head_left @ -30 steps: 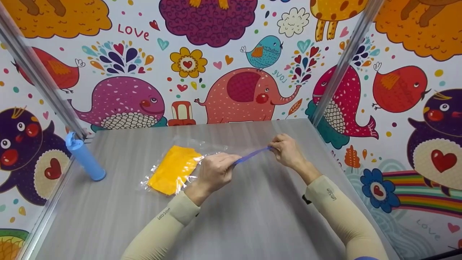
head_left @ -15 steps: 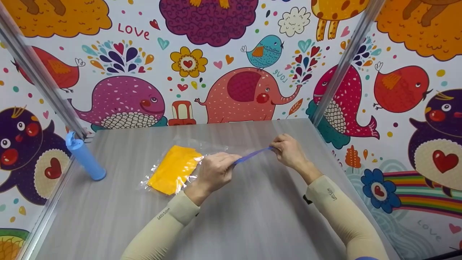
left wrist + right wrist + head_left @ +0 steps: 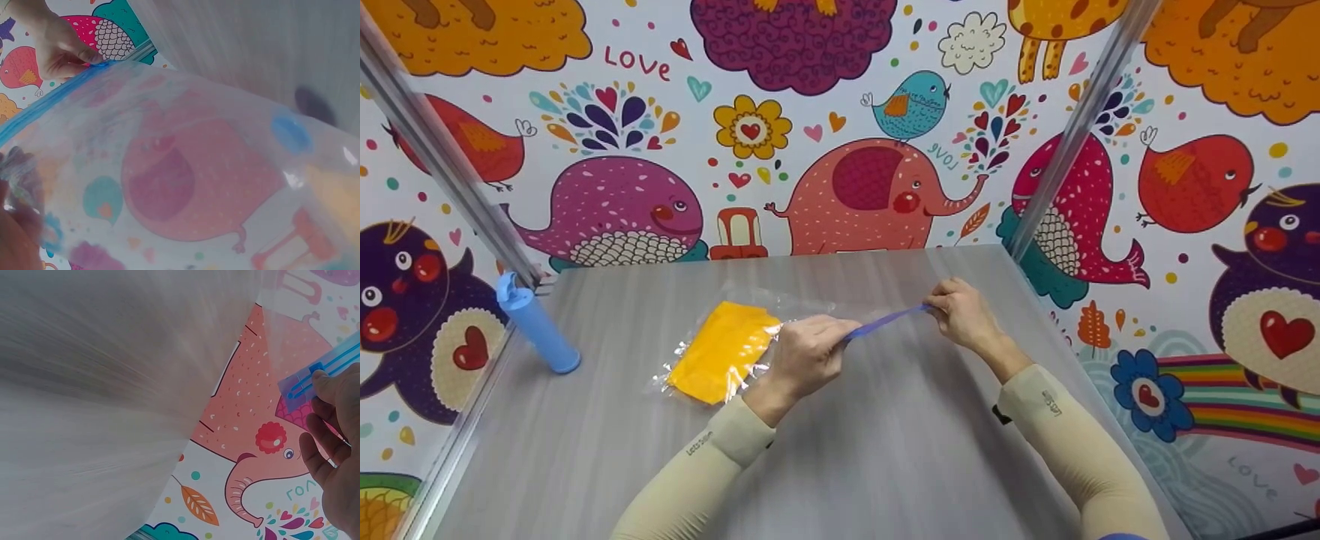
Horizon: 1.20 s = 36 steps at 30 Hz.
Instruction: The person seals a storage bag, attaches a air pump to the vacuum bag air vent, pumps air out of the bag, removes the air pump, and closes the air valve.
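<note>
A clear plastic zip bag (image 3: 185,169) with a yellow folded, cloth-like item (image 3: 724,352) inside lies partly on the table, its mouth end raised. Along that mouth runs a blue zip strip (image 3: 885,322), stretched between both hands. My left hand (image 3: 810,354) grips the strip's left end, with the fingers curled over it. At the other end my right hand (image 3: 962,313) pinches the strip between thumb and forefinger. The right wrist view shows that thumb on a small blue slider (image 3: 316,368), the other fingers loosely bent. My left fingers are mostly cut off in the left wrist view.
A light blue bottle-like cylinder (image 3: 540,326) with a loop on top stands at the table's left edge. The grey wood-grain table (image 3: 877,465) is bounded by printed cartoon panels (image 3: 840,112) at the back and sides, with metal posts (image 3: 1050,180) at the corners.
</note>
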Motion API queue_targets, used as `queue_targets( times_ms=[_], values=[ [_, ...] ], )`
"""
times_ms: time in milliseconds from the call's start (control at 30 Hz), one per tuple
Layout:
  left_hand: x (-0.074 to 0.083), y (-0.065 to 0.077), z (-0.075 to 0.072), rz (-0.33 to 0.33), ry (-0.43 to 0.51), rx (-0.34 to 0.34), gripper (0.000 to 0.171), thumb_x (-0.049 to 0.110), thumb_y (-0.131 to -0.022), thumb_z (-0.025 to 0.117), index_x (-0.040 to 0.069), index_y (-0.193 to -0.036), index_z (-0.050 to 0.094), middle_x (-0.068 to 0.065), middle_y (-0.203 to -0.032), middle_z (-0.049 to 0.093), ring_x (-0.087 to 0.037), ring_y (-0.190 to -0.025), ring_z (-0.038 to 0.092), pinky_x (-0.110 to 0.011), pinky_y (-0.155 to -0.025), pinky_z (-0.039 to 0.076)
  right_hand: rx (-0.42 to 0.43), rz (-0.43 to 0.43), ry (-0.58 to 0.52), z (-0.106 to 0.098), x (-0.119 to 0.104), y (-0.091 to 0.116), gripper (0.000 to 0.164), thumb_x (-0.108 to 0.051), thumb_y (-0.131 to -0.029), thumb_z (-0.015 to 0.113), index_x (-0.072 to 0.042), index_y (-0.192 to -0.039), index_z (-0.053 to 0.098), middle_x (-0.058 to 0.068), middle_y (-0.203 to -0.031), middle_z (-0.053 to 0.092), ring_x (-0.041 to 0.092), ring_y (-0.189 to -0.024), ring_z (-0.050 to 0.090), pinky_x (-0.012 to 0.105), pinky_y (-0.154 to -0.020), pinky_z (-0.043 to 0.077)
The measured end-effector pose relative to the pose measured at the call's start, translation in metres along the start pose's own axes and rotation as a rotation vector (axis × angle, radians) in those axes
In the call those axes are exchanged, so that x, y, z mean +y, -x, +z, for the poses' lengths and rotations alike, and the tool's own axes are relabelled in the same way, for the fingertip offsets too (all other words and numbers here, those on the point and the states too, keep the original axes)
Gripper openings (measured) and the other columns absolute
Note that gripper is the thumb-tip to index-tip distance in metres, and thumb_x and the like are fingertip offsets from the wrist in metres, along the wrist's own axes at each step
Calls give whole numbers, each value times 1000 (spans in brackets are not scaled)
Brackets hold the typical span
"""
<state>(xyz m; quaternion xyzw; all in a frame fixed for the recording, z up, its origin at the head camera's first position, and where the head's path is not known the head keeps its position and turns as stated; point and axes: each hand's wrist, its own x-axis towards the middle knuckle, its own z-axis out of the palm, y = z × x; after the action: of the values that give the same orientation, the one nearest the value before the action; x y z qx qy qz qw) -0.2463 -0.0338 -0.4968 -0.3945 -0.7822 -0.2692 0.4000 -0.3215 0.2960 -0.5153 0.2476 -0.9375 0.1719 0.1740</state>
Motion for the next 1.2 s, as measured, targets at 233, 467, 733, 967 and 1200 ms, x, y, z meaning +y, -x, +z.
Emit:
queue_targets(
  times_ms=[233, 467, 733, 967, 1200],
  values=[
    [0, 0, -2, -5, 0, -2, 13, 8, -97, 84, 12, -109, 89, 1, -99, 89, -13, -84, 85, -25, -82, 69, 14, -35, 30, 0, 2, 0, 13, -4, -94, 88, -5, -107, 89, 13, -103, 80, 32, -98, 70, 47, -86, 66],
    [-3, 1, -5, -4, 17, 15, 12, 9, -96, 86, 12, -108, 89, 0, -97, 89, -15, -83, 86, -27, -82, 70, -8, -15, 62, 0, 5, 1, 13, -5, -96, 87, -4, -109, 89, 13, -106, 80, 32, -101, 70, 48, -89, 67],
    [-4, 2, -7, 0, 36, 38, 11, 6, -96, 86, 11, -105, 89, -1, -94, 89, -15, -80, 85, -26, -79, 70, 16, -41, 84, 1, 11, 5, 13, -1, -95, 85, -4, -107, 89, 14, -102, 80, 34, -98, 71, 50, -88, 66],
    [-1, 1, -7, -10, 46, 11, 12, 7, -98, 84, 10, -109, 88, -2, -99, 89, -15, -84, 86, -26, -84, 70, 31, 80, 44, -1, 7, 9, 15, -6, -97, 84, -4, -111, 88, 14, -103, 80, 35, -99, 73, 53, -90, 65],
    [0, 1, -7, -22, 40, 27, 12, 7, -98, 85, 9, -109, 88, -3, -98, 89, -15, -81, 85, -24, -80, 69, 75, 220, -49, -6, -1, 7, 26, -18, -100, 84, -3, -121, 85, 16, -105, 82, 36, -99, 80, 56, -90, 68]
  ],
)
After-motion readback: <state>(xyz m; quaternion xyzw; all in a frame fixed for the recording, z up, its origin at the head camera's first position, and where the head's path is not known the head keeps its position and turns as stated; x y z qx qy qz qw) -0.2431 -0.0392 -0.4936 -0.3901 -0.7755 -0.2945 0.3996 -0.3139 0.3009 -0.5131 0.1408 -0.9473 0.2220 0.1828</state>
